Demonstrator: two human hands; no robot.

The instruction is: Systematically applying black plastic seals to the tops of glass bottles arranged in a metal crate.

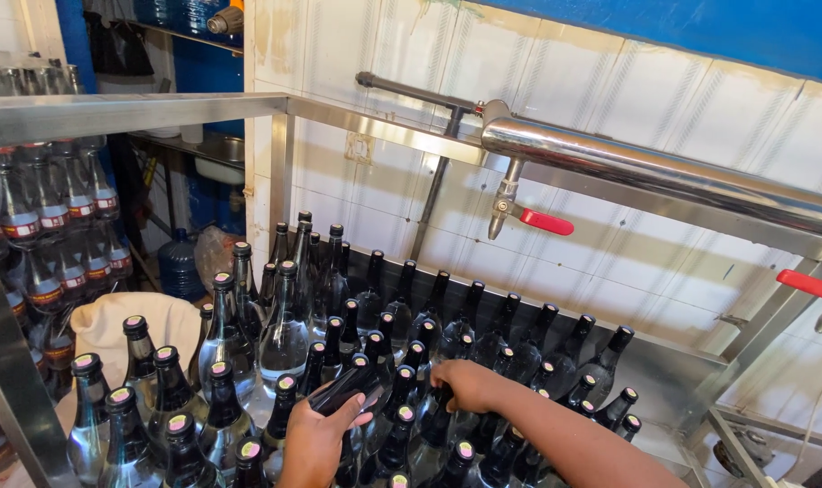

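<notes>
Head view: the left hand (pixel 319 440) grips a dark glass bottle (pixel 346 389) held tilted over the crowd of capped bottles. The right hand (pixel 465 383) closes on the neck of a standing dark bottle (pixel 440 407) in the steel trough (pixel 664 375). A firm neck grip, lifted straight, would avoid knocking neighbours. The clear capped bottles (pixel 226 339) appear filled; the dark ones' contents cannot be told.

Left hand (pixel 316 438) has its fingers (pixel 352 417) wrapped around a dark capped bottle (pixel 346 389), held tilted. Right hand (pixel 465 384) sits just beside it, reaching down among packed bottles (pixel 483 339), probably gripping one. Above the fingers runs a steel pipe (pixel 655 163) with red-handled taps (pixel 545 221).
</notes>
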